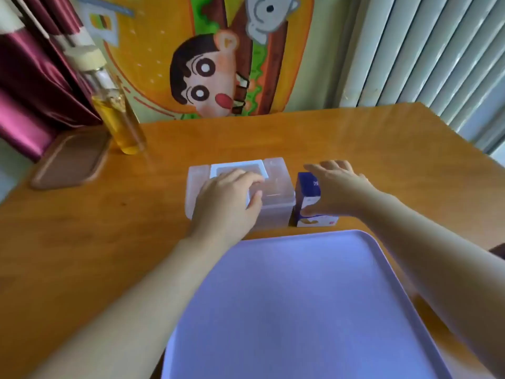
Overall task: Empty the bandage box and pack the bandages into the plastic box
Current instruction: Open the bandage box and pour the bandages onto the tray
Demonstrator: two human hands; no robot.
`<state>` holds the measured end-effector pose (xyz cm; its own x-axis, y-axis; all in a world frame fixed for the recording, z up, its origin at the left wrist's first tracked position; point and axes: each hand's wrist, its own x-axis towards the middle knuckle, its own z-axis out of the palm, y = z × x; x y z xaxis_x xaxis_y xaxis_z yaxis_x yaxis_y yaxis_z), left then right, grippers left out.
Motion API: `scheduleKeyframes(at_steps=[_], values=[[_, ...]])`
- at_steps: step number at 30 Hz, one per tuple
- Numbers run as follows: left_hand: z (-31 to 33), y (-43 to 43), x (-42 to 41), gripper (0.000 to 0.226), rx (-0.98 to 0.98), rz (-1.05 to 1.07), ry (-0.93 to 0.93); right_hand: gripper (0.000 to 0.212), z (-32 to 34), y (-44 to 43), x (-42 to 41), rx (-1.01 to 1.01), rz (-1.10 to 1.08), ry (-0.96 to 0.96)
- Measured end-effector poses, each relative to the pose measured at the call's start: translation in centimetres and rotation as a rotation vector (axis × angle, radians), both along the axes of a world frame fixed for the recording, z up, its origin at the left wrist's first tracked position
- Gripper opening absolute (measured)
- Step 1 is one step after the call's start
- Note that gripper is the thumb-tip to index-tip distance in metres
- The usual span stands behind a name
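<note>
Here, in the head view, the plastic box [276, 198] sits mid-table [355, 138] with its lid on, and the bandage box [308, 187] stands just beside it on the right, closed as far as I can see. The left hand [226, 198] lies on the lid with fingers bent; whether it grips the lid or only presses is not clear. The right hand [336, 190] clasps the bandage box, fingers spread over the far top, thumb on the near side.

Likely trouble: prised one-handed, the light plastic box could skid on the smooth wood and knock the carton over; and if the carton is tipped out away from the lavender tray [300, 296], small bandages may scatter across the table.

Count: one plastic box, one bandage box, one tray, one bottle [117, 116] of yellow liquid, one wooden board [71, 160], two hands; no loose bandages visible yet
</note>
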<state>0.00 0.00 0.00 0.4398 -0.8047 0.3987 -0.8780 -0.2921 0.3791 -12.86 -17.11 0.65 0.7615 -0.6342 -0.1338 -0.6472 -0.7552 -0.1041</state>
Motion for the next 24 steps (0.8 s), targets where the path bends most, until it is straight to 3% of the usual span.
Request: scheduleKeyframes(at_steps=[4, 13, 17, 22, 24], values=[[-2.4, 0.1, -0.5, 0.025, -0.117, 0.014, -0.148, 0.105, -2.8, -0.7, -0.2, -0.046, -0.041, -0.054], [-5.2, 4.3, -3.9, 0.027, -0.191, 0.008, -0.115, 0.079, -4.9, 1.9, -2.8, -0.251, -0.027, -0.391], [-5.2, 6.8, -5.1, 0.030, -0.173, 0.028, -0.139, 0.077, -4.0, 4.8, -5.1, -0.379, 0.021, -0.539], [-6.1, 9.4, -6.7, 0.035, -0.123, 0.002, 0.087, 0.081, -2.8, 9.1, -8.1, -0.295, 0.039, -0.665], [-6.6, 10.1, -7.7, 0.047, -0.064, -0.017, 0.168, 0.083, -2.7, 10.6, -9.2, -0.214, 0.026, -0.688]])
